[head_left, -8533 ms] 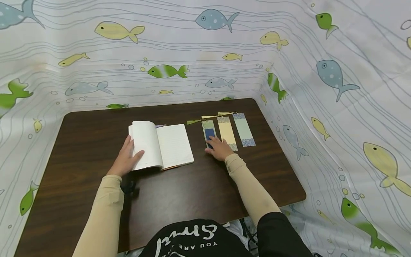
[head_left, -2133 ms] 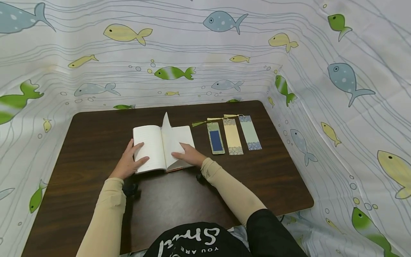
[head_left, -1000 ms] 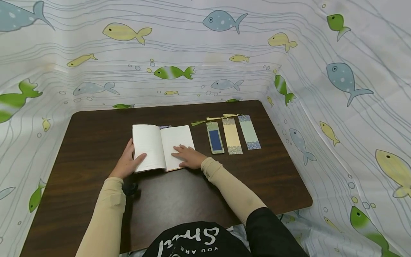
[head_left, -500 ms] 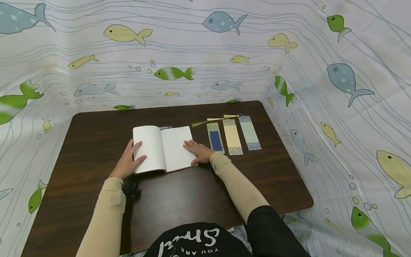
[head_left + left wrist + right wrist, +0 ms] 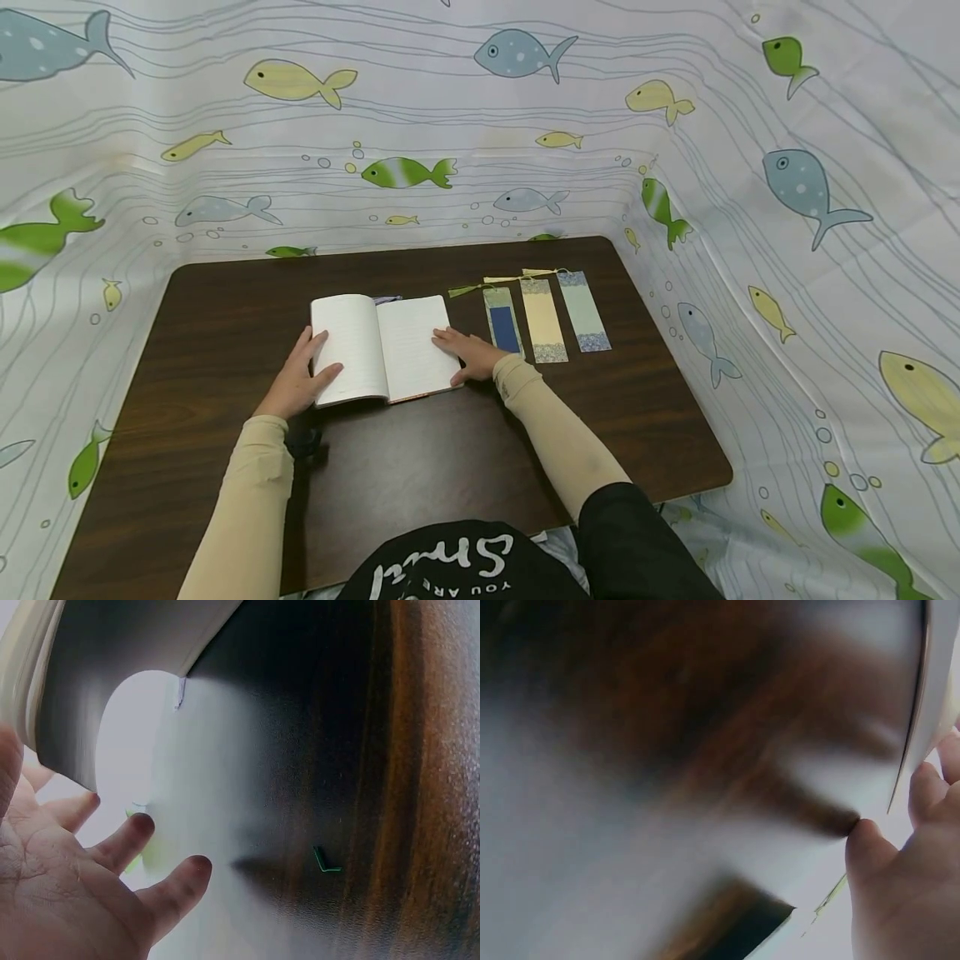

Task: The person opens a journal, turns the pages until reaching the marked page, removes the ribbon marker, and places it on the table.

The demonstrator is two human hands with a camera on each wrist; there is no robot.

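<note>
A notebook lies open on the table, its left half raised in a curve and its pages white. My left hand rests at its left edge, thumb and index finger on the left page. In the left wrist view, the other fingers of the left hand stretch out beside the notebook's edge. My right hand lies on the right page's outer edge, fingers extended, thumb near the lower corner. In the right wrist view, fingertips of the right hand touch near the notebook's edge.
Right of the notebook lie three tasselled bookmarks: a green one with a blue panel, a cream one and a pale green one. A purple strip sticks out behind the notebook. Fish-print cloth surrounds the dark table.
My right hand has left the blue-panelled bookmark, turned a page of the notebook, pressed on the right page, then slid to its outer edge. The left hand has stayed at the left edge.
</note>
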